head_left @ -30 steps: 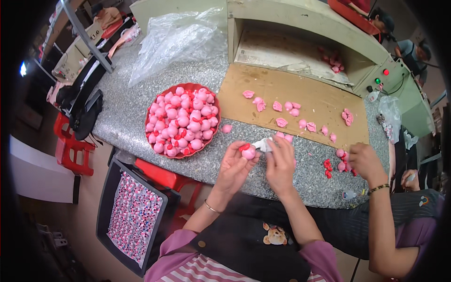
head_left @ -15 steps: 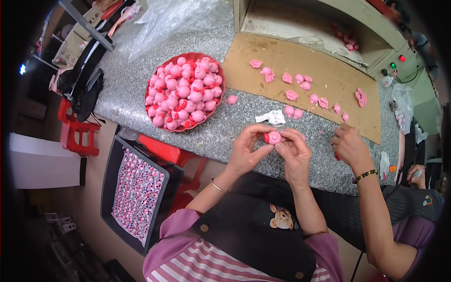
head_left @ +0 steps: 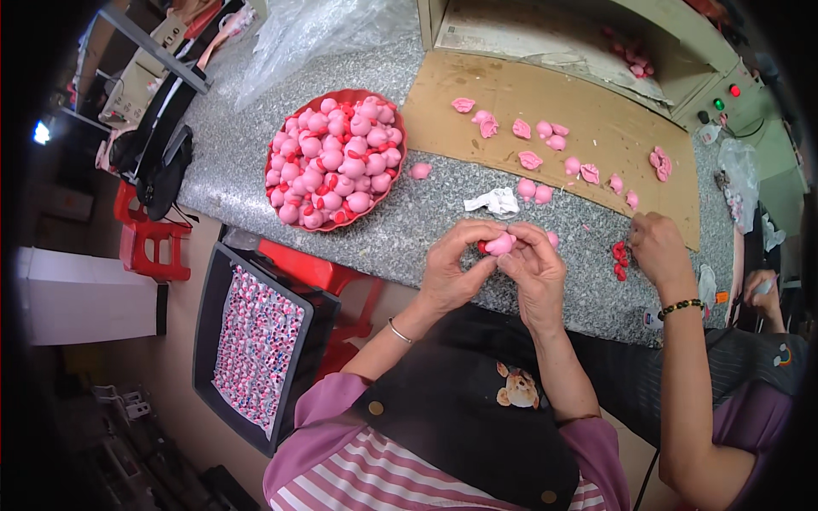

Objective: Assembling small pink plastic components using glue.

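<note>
My left hand [head_left: 458, 266] and my right hand [head_left: 535, 274] meet over the near edge of the speckled grey table. Pinched between their fingertips is a small round pink figure [head_left: 501, 244] with a red piece at its left side. Just beyond my fingers lies a crumpled white cloth or glove [head_left: 494, 202]. Two pink balls [head_left: 535, 192] sit beside it, and another pink ball [head_left: 552, 239] shows behind my right fingers. To the left, a red scalloped bowl [head_left: 404, 140] is heaped with similar pink figures bearing red pieces.
Pink blobs and shells [head_left: 530, 160] are spread over a cardboard sheet [head_left: 477, 81] before an open metal box. At right, a co-worker's hand [head_left: 663, 247] works near small red pieces [head_left: 620, 260]. A black crate [head_left: 298, 358] of small pieces and red stools [head_left: 153, 243] stand left.
The pink figure has been turned between my fingertips. The co-worker's hand has shifted right, uncovering the red pieces on the table. The view has shifted slightly.
</note>
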`<action>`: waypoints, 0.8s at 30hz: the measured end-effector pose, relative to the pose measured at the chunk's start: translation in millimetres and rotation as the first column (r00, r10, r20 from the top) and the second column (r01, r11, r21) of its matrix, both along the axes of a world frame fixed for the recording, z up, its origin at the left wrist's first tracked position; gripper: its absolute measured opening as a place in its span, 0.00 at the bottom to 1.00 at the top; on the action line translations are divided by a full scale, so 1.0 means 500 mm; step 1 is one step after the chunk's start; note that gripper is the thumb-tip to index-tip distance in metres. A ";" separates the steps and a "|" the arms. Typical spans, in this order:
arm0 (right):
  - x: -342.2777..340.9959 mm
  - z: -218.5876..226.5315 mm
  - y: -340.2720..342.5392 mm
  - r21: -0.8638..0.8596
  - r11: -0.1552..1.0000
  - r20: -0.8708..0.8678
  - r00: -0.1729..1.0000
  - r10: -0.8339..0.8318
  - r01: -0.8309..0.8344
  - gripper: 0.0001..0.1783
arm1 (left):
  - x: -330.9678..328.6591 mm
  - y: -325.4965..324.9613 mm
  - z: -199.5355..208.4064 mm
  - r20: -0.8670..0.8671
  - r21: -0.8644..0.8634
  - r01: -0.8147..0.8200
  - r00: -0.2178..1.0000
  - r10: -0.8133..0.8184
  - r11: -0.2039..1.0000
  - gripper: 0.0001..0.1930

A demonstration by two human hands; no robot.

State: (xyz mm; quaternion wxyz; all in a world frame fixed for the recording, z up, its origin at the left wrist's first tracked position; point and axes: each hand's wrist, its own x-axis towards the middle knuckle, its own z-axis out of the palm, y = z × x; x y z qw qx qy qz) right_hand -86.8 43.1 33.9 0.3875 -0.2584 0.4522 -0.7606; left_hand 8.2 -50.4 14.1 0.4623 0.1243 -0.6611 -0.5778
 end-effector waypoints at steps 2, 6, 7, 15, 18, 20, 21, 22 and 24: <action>0.000 0.007 -0.009 0.000 1.000 -0.008 1.000 0.010 -0.010 0.19 | 0.004 -0.011 0.010 0.059 -0.107 -0.022 0.998 0.028 0.994 0.17; 0.018 0.011 -0.011 0.131 0.991 -0.199 0.979 0.034 -0.008 0.15 | 0.041 -0.005 0.021 0.101 -0.182 -0.124 0.984 0.144 0.976 0.13; 0.017 0.008 -0.014 0.126 0.992 -0.159 0.987 0.005 0.015 0.14 | 0.040 -0.006 0.015 0.081 -0.195 -0.096 0.990 0.114 0.976 0.14; 0.045 0.034 0.003 0.123 0.991 -0.128 0.989 0.078 -0.062 0.14 | 0.068 0.024 0.025 0.024 -0.155 -0.094 0.995 0.099 0.983 0.15; 0.033 0.040 0.001 0.152 0.987 -0.193 0.978 0.082 -0.053 0.15 | 0.065 0.028 0.031 0.033 -0.114 -0.133 0.990 0.137 0.985 0.13; 0.030 0.060 -0.010 0.179 0.984 -0.273 0.959 0.072 -0.023 0.14 | 0.059 0.015 0.033 -0.011 -0.158 -0.168 0.986 0.168 0.973 0.12; 0.028 0.060 -0.014 0.184 0.982 -0.246 0.966 0.082 -0.036 0.14 | 0.057 0.009 0.029 -0.023 -0.210 -0.201 0.979 0.201 0.957 0.13; 0.029 0.074 -0.015 0.205 0.977 -0.280 0.953 0.117 -0.060 0.14 | 0.062 0.003 0.036 -0.020 -0.304 -0.233 0.971 0.239 0.924 0.14; 0.027 0.074 -0.023 0.176 0.980 -0.277 0.951 0.140 -0.093 0.14 | 0.062 -0.002 0.048 -0.028 -0.342 -0.277 0.958 0.285 0.898 0.15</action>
